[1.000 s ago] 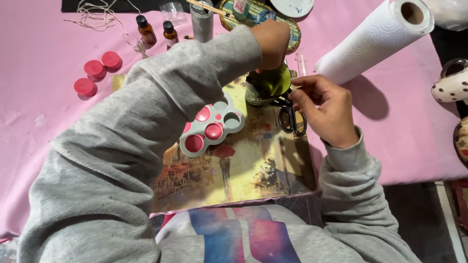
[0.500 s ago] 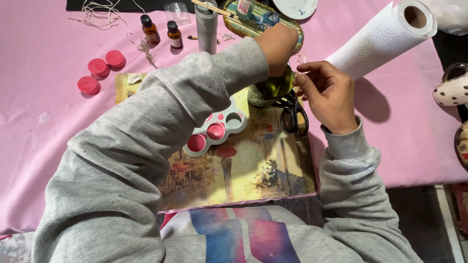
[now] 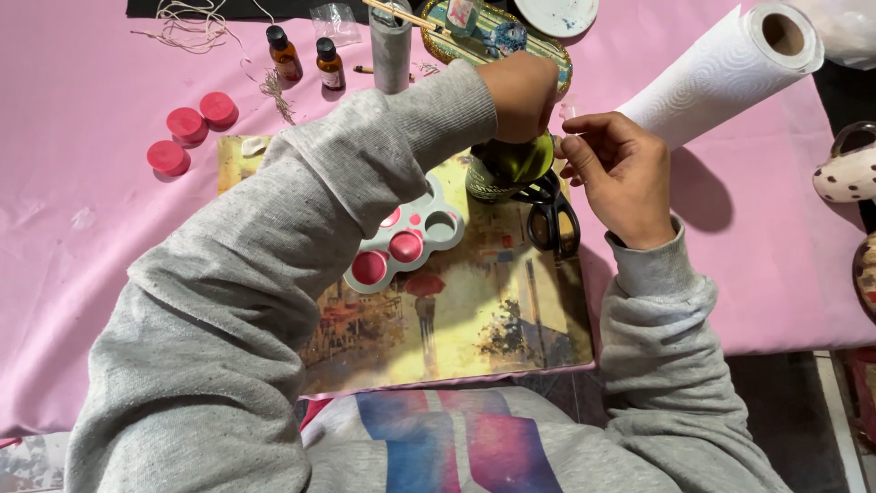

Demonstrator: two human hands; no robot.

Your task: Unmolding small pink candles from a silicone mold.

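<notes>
Green jar (image 3: 513,164) sits under your left hand (image 3: 522,93), which grips its top, while your right hand (image 3: 620,173) pinches something tiny just beside it.

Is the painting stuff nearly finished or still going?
Still going, it seems. Done: pink paint sits in the palette, three pink lids lie off. In hand: the left hand grips the green round object; the right hand pinches beside it. Left: I can't tell.

Three red round lids (image 3: 187,123) far left; two small brown dropper bottles (image 3: 285,53) beyond them; one paper towel roll (image 3: 725,68) far right; one paint palette (image 3: 406,242), perhaps seven wells, partly hidden; one pair of scissors (image 3: 552,219).
</notes>
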